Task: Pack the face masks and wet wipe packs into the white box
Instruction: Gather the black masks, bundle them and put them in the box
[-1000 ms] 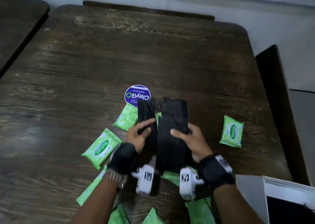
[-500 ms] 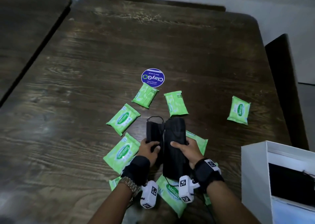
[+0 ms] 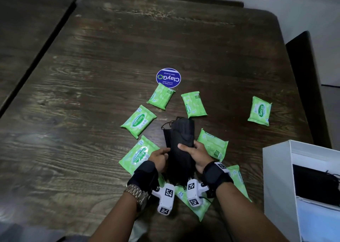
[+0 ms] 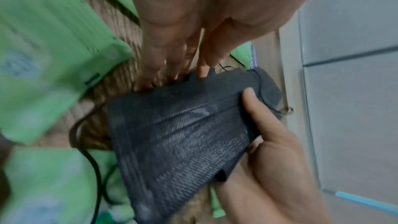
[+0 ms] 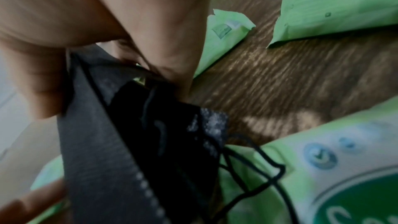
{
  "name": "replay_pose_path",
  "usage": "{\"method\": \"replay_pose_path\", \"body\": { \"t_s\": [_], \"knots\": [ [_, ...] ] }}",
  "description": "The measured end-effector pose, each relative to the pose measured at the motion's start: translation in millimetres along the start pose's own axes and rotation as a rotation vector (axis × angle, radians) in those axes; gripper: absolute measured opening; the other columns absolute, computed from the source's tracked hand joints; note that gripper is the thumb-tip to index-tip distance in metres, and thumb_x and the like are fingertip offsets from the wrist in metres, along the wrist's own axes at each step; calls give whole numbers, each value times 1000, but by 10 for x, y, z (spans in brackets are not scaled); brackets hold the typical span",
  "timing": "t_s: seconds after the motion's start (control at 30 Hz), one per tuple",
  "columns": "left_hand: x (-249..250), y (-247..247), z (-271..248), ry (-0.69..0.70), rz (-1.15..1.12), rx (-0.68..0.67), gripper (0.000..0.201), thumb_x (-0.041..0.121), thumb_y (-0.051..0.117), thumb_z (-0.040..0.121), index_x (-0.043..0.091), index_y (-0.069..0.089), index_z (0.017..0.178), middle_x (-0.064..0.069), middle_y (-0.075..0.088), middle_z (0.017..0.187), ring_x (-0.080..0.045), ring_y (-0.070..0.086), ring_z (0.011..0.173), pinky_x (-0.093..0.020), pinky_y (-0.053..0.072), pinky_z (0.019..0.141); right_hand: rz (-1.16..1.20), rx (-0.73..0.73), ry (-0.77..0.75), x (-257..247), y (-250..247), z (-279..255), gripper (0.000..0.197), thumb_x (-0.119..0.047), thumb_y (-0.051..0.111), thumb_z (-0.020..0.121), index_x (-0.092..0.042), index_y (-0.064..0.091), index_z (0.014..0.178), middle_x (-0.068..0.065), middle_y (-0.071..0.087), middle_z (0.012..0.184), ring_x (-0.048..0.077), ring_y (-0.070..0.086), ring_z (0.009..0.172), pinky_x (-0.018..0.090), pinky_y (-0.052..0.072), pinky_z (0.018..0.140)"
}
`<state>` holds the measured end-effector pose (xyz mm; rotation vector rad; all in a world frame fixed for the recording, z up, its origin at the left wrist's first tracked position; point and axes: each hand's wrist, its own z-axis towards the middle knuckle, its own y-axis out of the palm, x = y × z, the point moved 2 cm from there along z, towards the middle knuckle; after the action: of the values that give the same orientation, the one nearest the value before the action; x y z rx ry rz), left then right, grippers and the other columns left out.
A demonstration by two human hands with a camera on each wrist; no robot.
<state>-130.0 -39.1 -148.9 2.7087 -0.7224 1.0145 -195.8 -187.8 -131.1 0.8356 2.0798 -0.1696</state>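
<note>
A stack of black face masks (image 3: 181,144) is held upright just above the table in both hands. My left hand (image 3: 159,158) pinches its left edge, and my right hand (image 3: 196,153) grips its right side with the thumb across the front. In the left wrist view my left hand (image 4: 193,64) meets the far edge of the masks (image 4: 183,134). In the right wrist view my right hand (image 5: 96,23) clamps the masks (image 5: 96,142), ear loops dangling. Several green wet wipe packs (image 3: 138,121) lie scattered around. The white box (image 3: 276,177) stands open at the right.
A round blue ClayGo sticker (image 3: 168,77) is on the dark wooden table (image 3: 92,94) beyond the packs. Black masks (image 3: 312,184) lie inside the box. One wipe pack (image 3: 259,111) lies apart at the right. Another table (image 3: 27,20) adjoins at the left.
The two bunches of masks have come together into one stack between my hands. The hands have drawn nearer to me, uncovering wipe packs, and the white box has come further into view.
</note>
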Motion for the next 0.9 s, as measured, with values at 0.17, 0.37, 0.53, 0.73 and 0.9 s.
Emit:
{"method": "replay_pose_path", "body": {
  "t_s": [0.17, 0.37, 0.53, 0.73, 0.9],
  "knots": [
    [74, -55, -79, 160, 126, 3, 26, 23, 76, 81, 16, 64, 103, -3, 66, 78, -18, 62, 70, -28, 53, 65, -2, -18, 6, 63, 40, -12, 23, -2, 79, 79, -5, 73, 100, 17, 75, 102, 29, 71, 91, 40, 58, 85],
    [106, -108, -38, 185, -151, -71, 21, -3, 74, 78, 1, 65, 96, -8, 73, 77, -22, 67, 70, -27, 55, 62, -30, -16, -81, -32, 58, -64, 21, -9, 79, 81, -4, 74, 100, 13, 76, 98, 22, 73, 86, 30, 58, 72],
    [77, -148, -15, 259, -89, -11, 10, 4, 74, 81, 10, 69, 74, -1, 69, 67, -14, 63, 62, -25, 52, 65, -8, 47, -77, 66, -44, -33, 28, -21, 78, 85, -5, 73, 106, 13, 76, 102, 32, 72, 98, 39, 59, 85],
    [3, -91, 40, 98, -384, -44, 15, 19, 69, 87, 12, 67, 73, -16, 68, 86, -25, 63, 79, -42, 52, 82, 13, 32, -64, 145, -34, -37, 30, -29, 63, 96, -2, 73, 105, 15, 75, 105, 25, 72, 95, 38, 58, 86],
    [77, -18, 82, 199, -138, 100, 21, 20, 68, 88, 10, 65, 70, -8, 65, 70, -19, 57, 65, -26, 51, 64, -273, 90, -122, 212, -117, 26, 30, -33, 60, 98, -11, 70, 80, 4, 72, 82, 17, 66, 77, 32, 51, 71]
  ]
}}
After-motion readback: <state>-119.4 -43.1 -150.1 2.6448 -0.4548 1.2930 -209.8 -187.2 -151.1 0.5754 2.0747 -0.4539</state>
